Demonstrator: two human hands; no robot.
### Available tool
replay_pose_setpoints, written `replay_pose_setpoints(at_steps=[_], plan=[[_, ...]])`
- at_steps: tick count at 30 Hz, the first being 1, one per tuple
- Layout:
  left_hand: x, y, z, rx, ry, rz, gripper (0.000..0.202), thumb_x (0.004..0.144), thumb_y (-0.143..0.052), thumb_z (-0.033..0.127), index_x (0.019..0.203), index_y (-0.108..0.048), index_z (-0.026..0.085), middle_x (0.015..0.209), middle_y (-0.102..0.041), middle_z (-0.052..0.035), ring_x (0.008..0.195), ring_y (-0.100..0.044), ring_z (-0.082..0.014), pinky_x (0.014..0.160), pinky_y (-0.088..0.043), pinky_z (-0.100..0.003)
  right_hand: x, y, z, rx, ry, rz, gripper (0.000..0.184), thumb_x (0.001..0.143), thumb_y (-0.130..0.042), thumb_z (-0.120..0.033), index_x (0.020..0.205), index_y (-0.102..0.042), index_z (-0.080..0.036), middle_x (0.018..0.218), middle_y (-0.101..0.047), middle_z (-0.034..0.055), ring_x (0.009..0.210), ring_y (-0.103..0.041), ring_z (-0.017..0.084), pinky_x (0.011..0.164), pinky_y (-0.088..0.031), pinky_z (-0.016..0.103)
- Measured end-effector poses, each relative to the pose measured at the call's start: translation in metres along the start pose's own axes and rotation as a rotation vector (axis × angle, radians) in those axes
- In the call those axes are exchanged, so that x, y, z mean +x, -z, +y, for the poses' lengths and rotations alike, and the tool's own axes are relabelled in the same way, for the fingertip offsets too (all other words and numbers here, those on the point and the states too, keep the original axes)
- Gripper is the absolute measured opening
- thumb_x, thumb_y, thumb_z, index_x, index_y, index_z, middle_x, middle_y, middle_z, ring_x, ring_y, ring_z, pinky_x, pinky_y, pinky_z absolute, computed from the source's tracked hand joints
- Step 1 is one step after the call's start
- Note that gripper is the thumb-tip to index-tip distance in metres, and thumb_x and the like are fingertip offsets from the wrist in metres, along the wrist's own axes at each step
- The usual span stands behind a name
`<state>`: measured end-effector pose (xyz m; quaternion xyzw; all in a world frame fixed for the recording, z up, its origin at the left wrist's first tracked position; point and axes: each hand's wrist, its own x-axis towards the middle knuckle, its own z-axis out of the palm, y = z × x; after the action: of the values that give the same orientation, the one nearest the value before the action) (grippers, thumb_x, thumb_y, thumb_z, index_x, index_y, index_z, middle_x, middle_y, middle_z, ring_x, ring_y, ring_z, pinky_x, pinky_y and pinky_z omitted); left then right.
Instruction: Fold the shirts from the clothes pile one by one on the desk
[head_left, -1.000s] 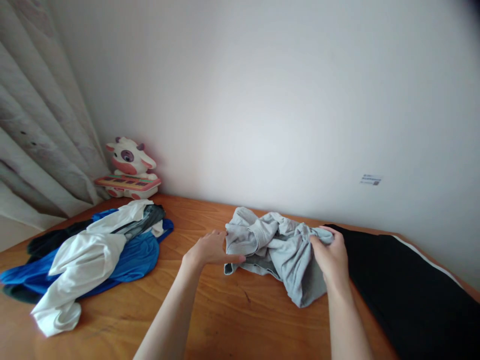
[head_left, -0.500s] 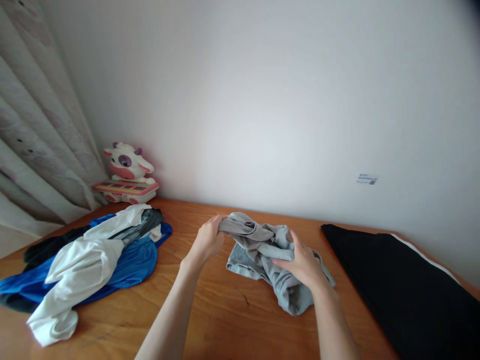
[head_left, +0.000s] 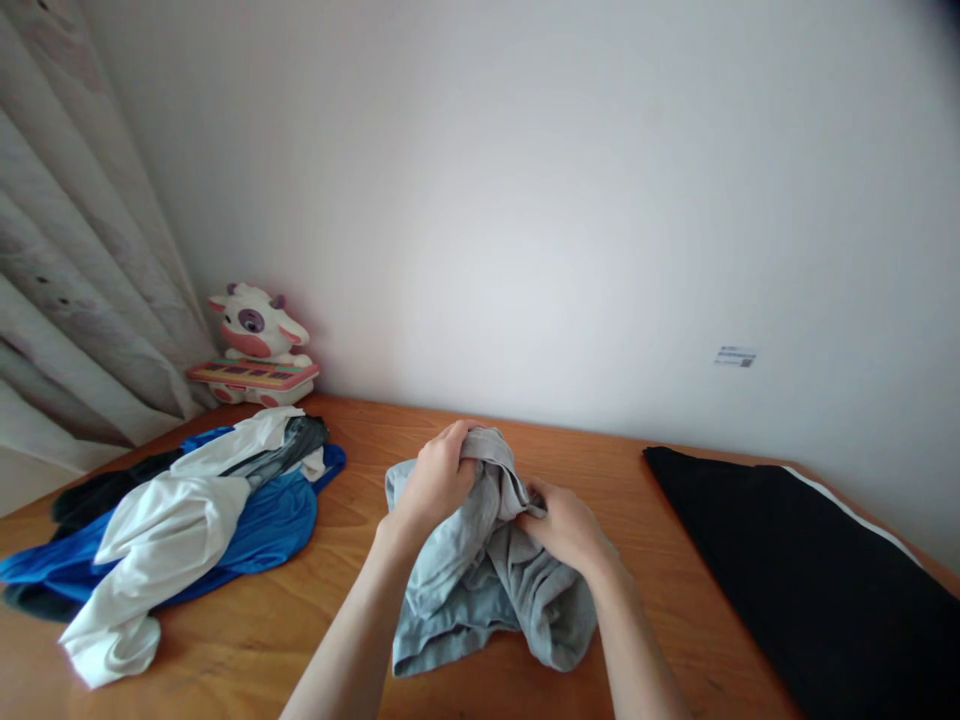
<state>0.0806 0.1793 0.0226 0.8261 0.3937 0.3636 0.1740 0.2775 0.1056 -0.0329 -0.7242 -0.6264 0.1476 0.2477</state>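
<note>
Between both hands [head_left: 439,475] [head_left: 564,525], grey garment [head_left: 457,560]

A wooden table [head_left: 240,640] bears a cow-shaped toy keyboard [head_left: 259,372], a heap of clothes [head_left: 187,520], a bunched gray garment [head_left: 461,565] and a flat black garment [head_left: 795,570].

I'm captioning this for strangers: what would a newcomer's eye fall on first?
Likely the crumpled grey garment in the middle, gripped by the left hand and right hand. Then the cow-shaped toy keyboard at back left, and the black garment lying flat at right.
</note>
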Motion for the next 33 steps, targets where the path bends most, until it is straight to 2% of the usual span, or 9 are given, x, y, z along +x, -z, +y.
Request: replay_pose_setpoints(at_steps=[4, 7, 11, 15, 18, 21, 24, 28, 33], plan=[[0.003, 0.014, -0.018, 0.172, 0.175, 0.163, 0.042, 0.08, -0.051, 0.018, 0.118, -0.068, 0.023, 0.092, -0.076, -0.0047, 0.089, -0.072, -0.0252, 0.079, -0.051, -0.03, -0.002, 0.025, 0.018, 0.171, 0.013, 0.1, 0.015, 0.077, -0.061, -0.038, 0.077, -0.059, -0.023, 0.073, -0.066, -0.0007, 0.074, -0.062, 0.019, 0.066, -0.038, 0.026], [0.0, 0.04, -0.02, -0.011, 0.306, 0.303, 0.045, 0.084, -0.046, 0.025, 0.125, -0.066, 0.023, 0.057, -0.064, 0.003, 0.057, -0.066, -0.0201, 0.059, -0.048, -0.026, -0.013, 0.053, 0.024, 0.227, 0.016, 0.238, 0.023, 0.077, -0.059, -0.042, 0.067, -0.048, -0.024, 0.063, -0.051, -0.0052, 0.067, -0.051, 0.016, 0.061, -0.034, 0.025], [-0.007, 0.071, -0.014, -0.388, 0.427, 0.116, 0.052, 0.083, -0.044, 0.03, 0.13, -0.061, 0.016, 0.038, -0.05, 0.0084, 0.034, -0.05, -0.0161, 0.039, -0.037, -0.021, -0.035, 0.084, 0.02, 0.316, -0.009, 0.092, 0.025, 0.077, -0.058, -0.041, 0.065, -0.045, -0.023, 0.064, -0.044, -0.006, 0.065, -0.043, 0.013, 0.056, -0.031, 0.024], [-0.006, 0.067, -0.016, -0.489, 0.485, -0.064, 0.045, 0.078, -0.052, 0.033, 0.117, -0.067, 0.014, 0.056, -0.067, 0.0008, 0.047, -0.063, -0.0179, 0.046, -0.049, -0.024, -0.044, 0.092, 0.018, 0.274, -0.078, -0.182, 0.02, 0.072, -0.058, -0.035, 0.062, -0.046, -0.023, 0.062, -0.047, -0.006, 0.062, -0.045, 0.013, 0.054, -0.03, 0.024], [0.0, 0.038, -0.023, -0.447, 0.325, 0.141, 0.052, 0.083, -0.052, 0.034, 0.131, -0.059, 0.015, 0.095, -0.077, -0.0071, 0.084, -0.074, -0.0226, 0.078, -0.059, -0.035, -0.035, 0.083, 0.024, 0.205, -0.155, 0.026, 0.024, 0.076, -0.056, -0.046, 0.068, -0.052, -0.025, 0.068, -0.06, -0.0021, 0.068, -0.058, 0.018, 0.06, -0.04, 0.027], [0.005, 0.008, -0.031, -0.143, 0.097, 0.243, 0.072, 0.085, -0.057, 0.033, 0.152, -0.038, 0.014, 0.139, -0.062, -0.016, 0.126, -0.059, -0.0292, 0.107, -0.046, -0.045, -0.024, 0.072, 0.033, 0.165, -0.165, 0.329, 0.053, 0.078, -0.056, -0.061, 0.114, -0.062, -0.022, 0.119, -0.07, 0.0114, 0.114, -0.063, 0.03, 0.094, -0.048, 0.038], [0.005, -0.006, -0.033, 0.136, 0.014, 0.052, 0.051, 0.09, -0.054, 0.03, 0.138, -0.056, 0.016, 0.138, -0.063, -0.0159, 0.129, -0.056, -0.03, 0.109, -0.042, -0.045, -0.022, 0.064, 0.041, 0.088, -0.158, 0.314, 0.083, 0.076, -0.059, -0.064, 0.144, -0.046, -0.018, 0.152, -0.049, 0.0167, 0.142, -0.043, 0.033, 0.114, -0.036, 0.044], [-0.003, -0.005, -0.028, 0.311, 0.18, -0.338, 0.041, 0.096, -0.046, 0.052, 0.085, -0.072, 0.022, 0.087, -0.076, -0.0097, 0.088, -0.071, -0.0281, 0.083, -0.052, -0.038, -0.026, 0.055, 0.046, 0.032, -0.272, 0.003, 0.079, 0.078, -0.059, -0.069, 0.136, -0.057, -0.015, 0.147, -0.055, 0.0186, 0.138, -0.05, 0.033, 0.113, -0.038, 0.042], [-0.019, -0.024, -0.028, 0.392, 0.215, -0.596, 0.08, 0.059, -0.084, 0.062, 0.124, -0.062, 0.02, 0.123, -0.068, -0.0181, 0.114, -0.064, -0.0381, 0.09, -0.052, -0.043, -0.019, 0.027, 0.042, -0.04, -0.347, -0.306, 0.102, 0.055, -0.083, -0.067, 0.14, -0.054, -0.019, 0.146, -0.055, 0.0209, 0.133, -0.053, 0.037, 0.106, -0.043, 0.045]])
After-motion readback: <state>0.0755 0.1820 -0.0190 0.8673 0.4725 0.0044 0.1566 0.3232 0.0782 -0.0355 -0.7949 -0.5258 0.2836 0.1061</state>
